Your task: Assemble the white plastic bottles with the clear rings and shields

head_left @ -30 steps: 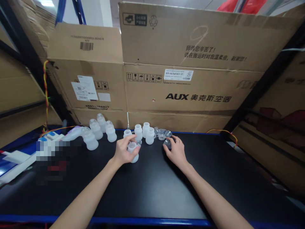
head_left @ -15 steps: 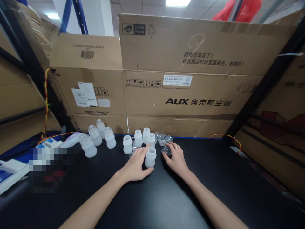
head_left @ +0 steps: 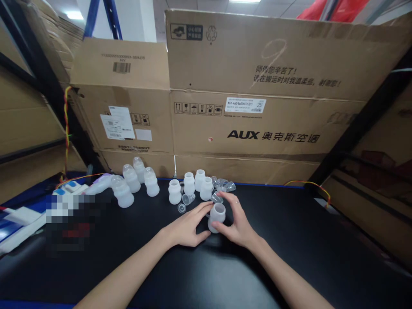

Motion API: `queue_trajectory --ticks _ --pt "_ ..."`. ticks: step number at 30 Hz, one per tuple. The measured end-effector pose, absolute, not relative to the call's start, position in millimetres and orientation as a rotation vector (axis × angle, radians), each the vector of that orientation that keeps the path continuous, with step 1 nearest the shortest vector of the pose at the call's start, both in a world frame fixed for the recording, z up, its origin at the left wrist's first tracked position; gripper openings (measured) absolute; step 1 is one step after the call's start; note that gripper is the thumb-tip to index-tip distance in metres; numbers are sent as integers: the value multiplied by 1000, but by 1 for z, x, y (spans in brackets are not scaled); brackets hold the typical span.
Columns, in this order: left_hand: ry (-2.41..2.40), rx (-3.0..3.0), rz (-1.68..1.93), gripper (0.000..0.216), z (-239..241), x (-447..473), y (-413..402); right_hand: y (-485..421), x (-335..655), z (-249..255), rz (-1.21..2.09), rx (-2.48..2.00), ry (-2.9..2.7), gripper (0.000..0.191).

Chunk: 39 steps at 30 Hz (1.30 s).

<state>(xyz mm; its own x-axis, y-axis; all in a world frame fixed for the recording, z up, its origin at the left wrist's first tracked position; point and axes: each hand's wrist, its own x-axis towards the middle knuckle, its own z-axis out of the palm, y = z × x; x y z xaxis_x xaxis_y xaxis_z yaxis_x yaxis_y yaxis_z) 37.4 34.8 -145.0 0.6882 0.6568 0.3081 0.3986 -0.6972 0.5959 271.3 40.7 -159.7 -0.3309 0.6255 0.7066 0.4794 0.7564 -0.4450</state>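
A small frosted white bottle (head_left: 217,219) with an uncapped mouth stands upright between my hands. My right hand (head_left: 241,221) has its thumb on the bottle's front and its index finger reaching past the rim, beside a clear plastic cup-shaped cap (head_left: 216,197). My left hand (head_left: 188,225) is at the bottle's left side, fingers stretched out and thumb apart; contact is unclear. Behind are several uncapped white bottles (head_left: 174,192), with a clear cap (head_left: 187,198) lying near them and a small clear disc (head_left: 182,208) in front. More clear caps (head_left: 229,186) lie in a cluster at the back.
Several capped white bottles (head_left: 122,193) stand at the left on the black table (head_left: 154,266). Beyond them lies a white power strip (head_left: 28,231) with a cable. Cardboard boxes (head_left: 244,159) wall off the back, and dark posts (head_left: 347,128) frame the sides.
The bottle has shifted right, toward my right hand, whose thumb now lies across its front. My left hand's fingers have straightened. The view has moved slightly.
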Motion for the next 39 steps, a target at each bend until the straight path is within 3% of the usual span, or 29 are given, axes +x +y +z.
queue_trajectory --ticks 5,11,16,19,21,25,29,39 --pt "983 2416 815 99 -153 34 41 42 274 -159 175 -865 -1983 47" --pt "985 2486 716 56 -152 32 41 72 311 -164 43 -1161 -1642 52" --pt "1007 2575 660 54 -148 37 36 89 332 -170 18 -1315 -1613 62" --pt "1174 2615 671 34 -143 38 38 88 330 -169 -55 -1335 -1601 64" --pt "1397 2595 695 23 -139 35 41 83 324 -165 -159 -1313 -1556 56" --pt "1798 2514 673 26 -126 16 48 67 310 -155 -263 -1226 -1521 27" --pt "1891 2526 540 32 -111 -10 54 55 302 -151 -200 -1163 -1615 16" --pt "1817 2563 373 19 -104 -25 56 49 292 -161 221 -1158 -2165 17"
